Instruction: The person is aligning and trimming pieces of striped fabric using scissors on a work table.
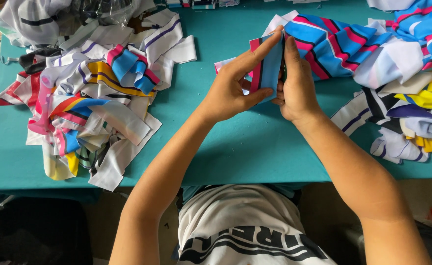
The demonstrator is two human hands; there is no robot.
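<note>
Striped fabric strip [267, 66] gripped by both hands [260, 86], scrap piles [86, 98] lying left and right on teal table [245, 147].

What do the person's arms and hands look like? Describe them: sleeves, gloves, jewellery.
Both forearms are bare, with no sleeves reaching them. The left hand and right hand wear no gloves, and no rings, watch or bracelets show. A white shirt with dark lettering covers the torso.

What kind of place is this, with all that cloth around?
Probably a garment or sewing workshop. A teal table carries heaps of cut fabric pieces and striped blue and pink cloth, and the left hand and right hand hold a small stack of pieces.
</note>
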